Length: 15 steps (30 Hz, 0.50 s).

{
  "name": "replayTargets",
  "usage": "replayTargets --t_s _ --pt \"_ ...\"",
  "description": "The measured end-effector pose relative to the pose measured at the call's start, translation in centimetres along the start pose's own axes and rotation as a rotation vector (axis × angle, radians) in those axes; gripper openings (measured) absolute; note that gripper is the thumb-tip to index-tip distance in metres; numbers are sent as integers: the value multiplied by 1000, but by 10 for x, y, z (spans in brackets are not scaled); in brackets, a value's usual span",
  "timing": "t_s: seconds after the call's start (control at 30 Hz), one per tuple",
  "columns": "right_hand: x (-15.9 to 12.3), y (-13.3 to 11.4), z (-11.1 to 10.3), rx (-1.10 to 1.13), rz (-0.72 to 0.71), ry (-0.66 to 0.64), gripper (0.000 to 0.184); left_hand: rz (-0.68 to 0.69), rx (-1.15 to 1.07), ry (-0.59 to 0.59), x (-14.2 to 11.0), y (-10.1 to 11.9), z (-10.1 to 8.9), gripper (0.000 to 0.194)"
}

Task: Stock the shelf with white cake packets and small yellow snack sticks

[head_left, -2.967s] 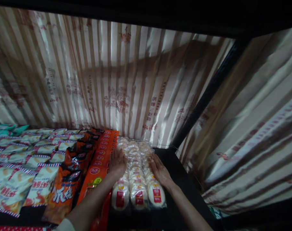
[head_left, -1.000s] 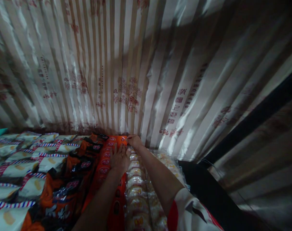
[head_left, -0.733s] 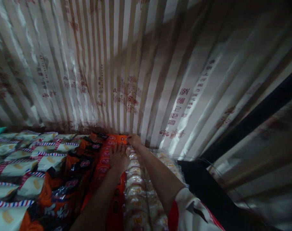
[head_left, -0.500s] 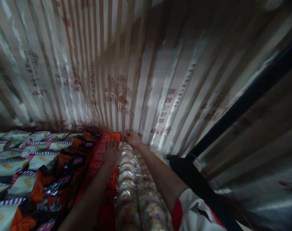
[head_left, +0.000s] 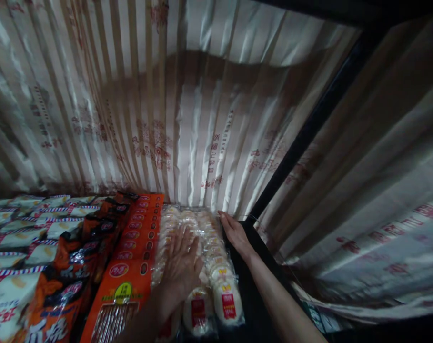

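Note:
My left hand (head_left: 183, 257) lies with fingers spread over rows of round, pale cakes in clear wrappers (head_left: 226, 300), and it hides part of the middle row. At the far right corner of these rows, my right hand (head_left: 236, 233) is held on edge with its fingers stretched out. Its fingertips touch or nearly touch the outer wrappers. Neither hand holds anything. Left of the cakes runs an overlapping row of flat orange packets (head_left: 130, 243) with red labels and a clear window on the front one.
Black-and-orange snack bags (head_left: 61, 295) and white bags with striped tops (head_left: 14, 290) fill the left. A pleated, printed curtain (head_left: 145, 105) hangs behind and to the right. A black post (head_left: 298, 143) slants up from the dark shelf surface (head_left: 254, 290).
My left hand has shifted right, from the orange packets onto the wrapped cakes. My right hand has moved right and down to their outer edge. A third row of cakes now shows, and the view has shifted.

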State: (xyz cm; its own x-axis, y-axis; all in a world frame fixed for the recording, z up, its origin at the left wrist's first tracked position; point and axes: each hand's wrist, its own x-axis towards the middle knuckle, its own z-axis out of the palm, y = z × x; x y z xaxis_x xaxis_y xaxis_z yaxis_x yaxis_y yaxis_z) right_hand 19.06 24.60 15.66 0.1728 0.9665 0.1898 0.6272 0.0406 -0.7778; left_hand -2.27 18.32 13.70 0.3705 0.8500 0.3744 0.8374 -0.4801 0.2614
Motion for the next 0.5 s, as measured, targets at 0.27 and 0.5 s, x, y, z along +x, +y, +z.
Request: replayTargets --t_s 0.27,0.5 --pt "-65 37 8 307 104 -77 75 226 46 -49 -56 61 21 53" --pt "-72 39 23 340 68 -115 72 264 114 -8 -59 59 30 54"
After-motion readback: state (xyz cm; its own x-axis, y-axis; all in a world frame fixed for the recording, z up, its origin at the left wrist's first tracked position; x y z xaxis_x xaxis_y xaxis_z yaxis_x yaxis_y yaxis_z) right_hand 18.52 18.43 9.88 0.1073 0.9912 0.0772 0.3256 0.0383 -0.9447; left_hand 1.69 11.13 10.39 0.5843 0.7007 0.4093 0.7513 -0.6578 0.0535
